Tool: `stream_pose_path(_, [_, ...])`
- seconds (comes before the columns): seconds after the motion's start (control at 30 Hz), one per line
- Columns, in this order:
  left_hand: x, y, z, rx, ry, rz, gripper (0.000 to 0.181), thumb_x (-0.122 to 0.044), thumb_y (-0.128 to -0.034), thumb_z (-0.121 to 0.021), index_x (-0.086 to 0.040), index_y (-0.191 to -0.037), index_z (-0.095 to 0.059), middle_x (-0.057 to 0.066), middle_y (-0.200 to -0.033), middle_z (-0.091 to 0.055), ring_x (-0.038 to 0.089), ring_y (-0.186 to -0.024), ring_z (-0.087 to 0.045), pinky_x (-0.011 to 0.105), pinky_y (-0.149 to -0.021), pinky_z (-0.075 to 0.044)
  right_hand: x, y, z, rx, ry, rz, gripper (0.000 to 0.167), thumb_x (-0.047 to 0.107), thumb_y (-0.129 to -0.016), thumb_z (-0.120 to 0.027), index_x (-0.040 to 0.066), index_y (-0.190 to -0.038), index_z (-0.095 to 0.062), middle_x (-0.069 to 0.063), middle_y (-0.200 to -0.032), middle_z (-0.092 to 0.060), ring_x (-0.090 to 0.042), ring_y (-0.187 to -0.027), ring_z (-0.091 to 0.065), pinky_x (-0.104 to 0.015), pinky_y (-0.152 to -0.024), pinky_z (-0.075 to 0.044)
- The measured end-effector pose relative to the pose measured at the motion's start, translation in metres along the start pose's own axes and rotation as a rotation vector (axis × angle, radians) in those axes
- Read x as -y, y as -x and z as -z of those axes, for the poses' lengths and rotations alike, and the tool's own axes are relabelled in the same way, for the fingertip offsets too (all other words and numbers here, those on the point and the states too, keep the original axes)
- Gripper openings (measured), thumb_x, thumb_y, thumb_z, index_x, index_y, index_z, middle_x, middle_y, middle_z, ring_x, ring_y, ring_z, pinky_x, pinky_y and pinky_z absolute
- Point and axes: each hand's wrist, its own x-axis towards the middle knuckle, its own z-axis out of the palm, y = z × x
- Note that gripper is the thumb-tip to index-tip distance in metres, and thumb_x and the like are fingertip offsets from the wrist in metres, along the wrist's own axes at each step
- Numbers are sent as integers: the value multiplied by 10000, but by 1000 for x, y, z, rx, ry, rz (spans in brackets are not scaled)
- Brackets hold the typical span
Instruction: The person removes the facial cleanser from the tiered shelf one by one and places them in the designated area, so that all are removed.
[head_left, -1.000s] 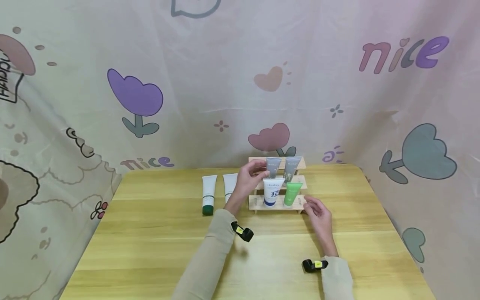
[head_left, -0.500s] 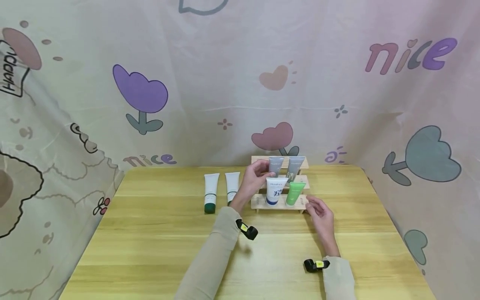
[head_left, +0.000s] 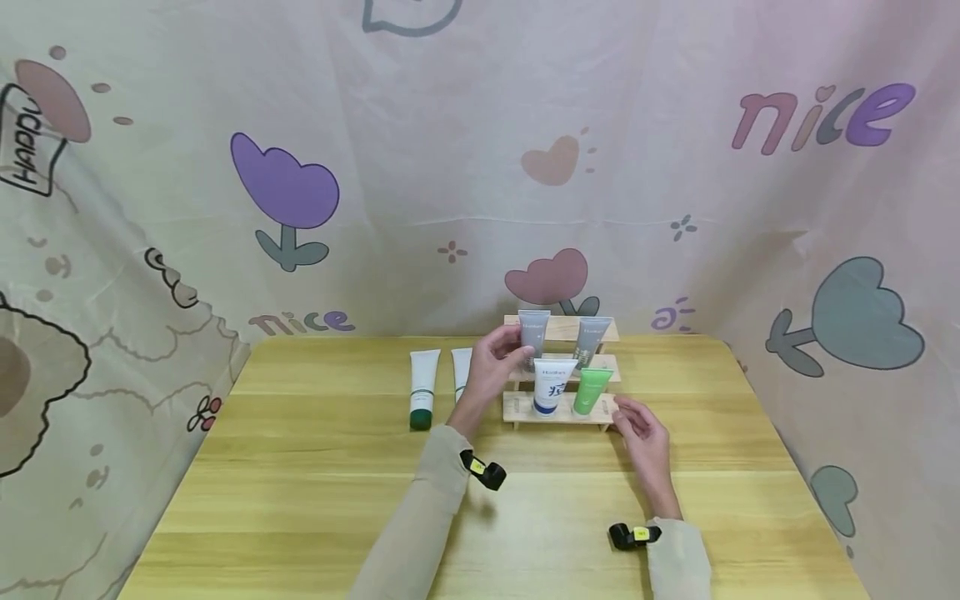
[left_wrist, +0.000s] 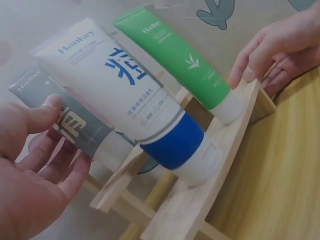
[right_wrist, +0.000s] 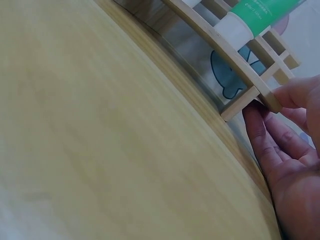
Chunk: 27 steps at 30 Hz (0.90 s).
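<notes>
My left hand (head_left: 491, 371) pinches a grey tube (head_left: 533, 332) between thumb and fingers, at the left of the wooden rack's middle tier. In the left wrist view this grey tube (left_wrist: 97, 129) is tilted, partly behind the white tube (left_wrist: 120, 75) with the blue band. White tube (head_left: 553, 383) and green tube (head_left: 593, 390) stand cap down on the front tier (head_left: 517, 407). Another grey tube (head_left: 590, 337) is on the middle tier at right. My right hand (head_left: 647, 442) grips the front tier's right end; in the right wrist view its fingers (right_wrist: 257, 130) reach under the board.
Two white tubes stand or lie left of the rack, one with a green cap (head_left: 422, 392), the other (head_left: 461, 371) partly hidden by my left hand. The wooden table (head_left: 315, 492) meets a patterned cloth (head_left: 420, 167) behind the rack.
My left hand and the grey tube in it have shifted left along the rack, widening the space between the two grey tubes. My right hand stays at the rack's end.
</notes>
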Motion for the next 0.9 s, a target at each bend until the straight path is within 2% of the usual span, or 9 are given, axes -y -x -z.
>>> stream_pose_path(0.27, [4,9,15,-65,38,-12,290,-90,-958,-730,-14,-1233,-678,137,-1191,-704,256,-1084,-668,383,-981,-539,30,9,-4,30,2,19,300,-33,-987,-629,-124,-1272,-626,-342,-1237,-639,-80,-1002,-680,-168,-860,-547])
stream_pose_path(0.5, [3,17,28,-86,86,17,302,-77,-972,-708,9,-1256,-653,174,-1211,-684,251,-1076,-659,319,-904,-567,36,10,-3,15,22,19,298,-28,-992,-622,-120,-1276,-624,-334,-1245,-638,-108,-1021,-677,-170,-873,-544])
stream_pose_path(0.63, [8,23,39,-74,109,48,316,-76,-984,-687,16,-1279,-617,186,-1255,-654,269,-1129,-637,327,-921,-559,38,10,-3,16,39,13,296,-18,-995,-620,-103,-1279,-632,-315,-1248,-645,-92,-1029,-670,-157,-884,-533])
stream_pose_path(0.77, [11,27,50,-91,109,71,331,-79,-988,-685,17,-1294,-601,193,-1270,-640,272,-1137,-631,339,-926,-553,24,7,-1,12,40,-6,305,8,-1001,-627,-72,-1296,-635,-296,-1270,-644,-58,-1034,-660,-141,-894,-519])
stream_pose_path(0.9, [9,32,60,-109,112,55,328,-64,-987,-682,14,-1294,-601,189,-1268,-639,278,-1148,-630,361,-964,-541,3,2,0,-5,34,-26,310,54,-1013,-633,-23,-1313,-644,-263,-1282,-650,-37,-1033,-651,-144,-903,-517])
